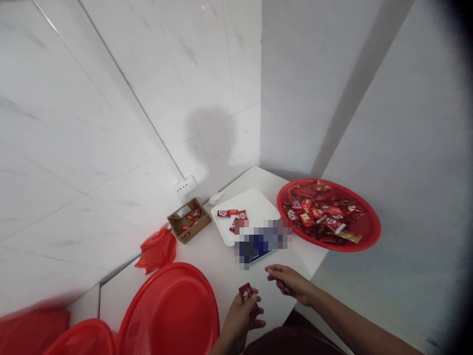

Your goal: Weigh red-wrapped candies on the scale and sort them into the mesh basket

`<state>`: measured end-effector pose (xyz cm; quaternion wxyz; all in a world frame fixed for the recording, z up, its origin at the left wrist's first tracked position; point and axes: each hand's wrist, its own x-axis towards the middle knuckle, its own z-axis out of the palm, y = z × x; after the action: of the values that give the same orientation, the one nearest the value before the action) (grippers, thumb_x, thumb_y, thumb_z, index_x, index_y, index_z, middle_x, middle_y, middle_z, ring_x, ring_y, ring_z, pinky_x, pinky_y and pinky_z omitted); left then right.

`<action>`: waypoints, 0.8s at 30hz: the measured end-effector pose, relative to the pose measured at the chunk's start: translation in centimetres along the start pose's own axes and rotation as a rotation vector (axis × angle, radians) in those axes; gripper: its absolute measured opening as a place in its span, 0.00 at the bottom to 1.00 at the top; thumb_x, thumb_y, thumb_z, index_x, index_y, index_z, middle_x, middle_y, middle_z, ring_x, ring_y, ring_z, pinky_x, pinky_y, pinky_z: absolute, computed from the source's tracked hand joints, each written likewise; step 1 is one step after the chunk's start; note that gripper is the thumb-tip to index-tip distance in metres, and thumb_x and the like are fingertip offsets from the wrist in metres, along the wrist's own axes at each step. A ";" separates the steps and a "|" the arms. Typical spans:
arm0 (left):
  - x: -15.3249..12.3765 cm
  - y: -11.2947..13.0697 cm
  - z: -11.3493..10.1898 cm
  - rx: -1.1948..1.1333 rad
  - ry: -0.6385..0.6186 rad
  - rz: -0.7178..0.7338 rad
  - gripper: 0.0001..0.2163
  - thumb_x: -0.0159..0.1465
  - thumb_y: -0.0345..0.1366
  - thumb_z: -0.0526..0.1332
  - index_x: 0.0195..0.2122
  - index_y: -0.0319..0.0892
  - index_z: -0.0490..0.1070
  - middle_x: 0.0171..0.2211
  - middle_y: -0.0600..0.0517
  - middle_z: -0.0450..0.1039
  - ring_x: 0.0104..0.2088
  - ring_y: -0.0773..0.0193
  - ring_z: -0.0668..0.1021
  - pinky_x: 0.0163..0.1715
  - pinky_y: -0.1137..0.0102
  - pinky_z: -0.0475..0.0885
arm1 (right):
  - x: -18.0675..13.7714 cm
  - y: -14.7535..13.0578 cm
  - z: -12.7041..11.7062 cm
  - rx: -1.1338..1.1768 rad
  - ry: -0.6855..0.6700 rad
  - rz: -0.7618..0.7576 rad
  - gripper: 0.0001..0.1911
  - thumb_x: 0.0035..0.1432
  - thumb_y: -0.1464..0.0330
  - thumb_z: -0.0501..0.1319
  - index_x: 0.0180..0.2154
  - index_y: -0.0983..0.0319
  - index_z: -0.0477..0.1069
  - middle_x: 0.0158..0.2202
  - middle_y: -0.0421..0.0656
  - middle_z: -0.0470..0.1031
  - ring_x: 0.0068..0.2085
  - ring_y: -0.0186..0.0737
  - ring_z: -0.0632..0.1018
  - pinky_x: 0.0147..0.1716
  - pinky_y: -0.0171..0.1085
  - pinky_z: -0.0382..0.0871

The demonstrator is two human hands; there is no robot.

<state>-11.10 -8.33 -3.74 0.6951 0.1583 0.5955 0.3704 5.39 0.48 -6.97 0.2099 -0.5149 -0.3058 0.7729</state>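
My left hand [237,315] grips a small dark red packet [245,292] with light print between thumb and fingers, above the front of the white table [221,261]. To its right, my right hand [293,285] is closed with fingertips pinched. A dark red packet [283,286] shows partly under its curled fingers. Just beyond the hands lies a flat dark blue item [260,246], partly pixelated so its kind is unclear. It overlaps the front of a white tray [264,204] that carries several red packets [233,213].
A large red basin [371,229] heaped with wrapped packets stands at the right. On the left are a cardboard box [194,229] with packets inside, a red plastic bag [158,249] and a red basket [185,301]. A power outlet [185,187] sits on the tiled wall.
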 end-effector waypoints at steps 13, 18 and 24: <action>-0.9 0.1 1.8 0.114 -0.215 -0.021 0.22 0.49 0.50 0.62 0.39 0.41 0.66 0.35 0.48 0.68 0.30 0.66 0.72 0.28 0.70 0.67 | -3.4 1.2 3.1 0.163 -0.043 -0.022 0.14 0.46 0.59 0.62 0.31 0.62 0.65 0.25 0.36 0.67 0.18 0.25 0.66 0.17 0.28 0.58; -1.1 -0.1 1.8 0.099 -0.219 -0.006 0.24 0.46 0.49 0.65 0.42 0.43 0.67 0.38 0.48 0.69 0.35 0.62 0.72 0.32 0.67 0.69 | -3.5 1.9 3.9 0.103 -0.030 -0.105 0.18 0.45 0.54 0.61 0.30 0.62 0.64 0.22 0.36 0.66 0.22 0.30 0.68 0.19 0.30 0.60; -0.9 -0.6 1.6 0.072 -0.205 0.005 0.29 0.44 0.53 0.64 0.45 0.45 0.66 0.40 0.47 0.70 0.37 0.60 0.72 0.33 0.65 0.69 | -4.1 1.7 3.9 -0.017 -0.037 -0.158 0.23 0.45 0.53 0.60 0.39 0.62 0.67 0.28 0.40 0.71 0.27 0.35 0.72 0.25 0.34 0.64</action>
<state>-9.44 -9.07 -3.11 0.7453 0.2218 0.5338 0.3323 3.31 -4.32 -4.29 0.2601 -0.4766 -0.3560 0.7606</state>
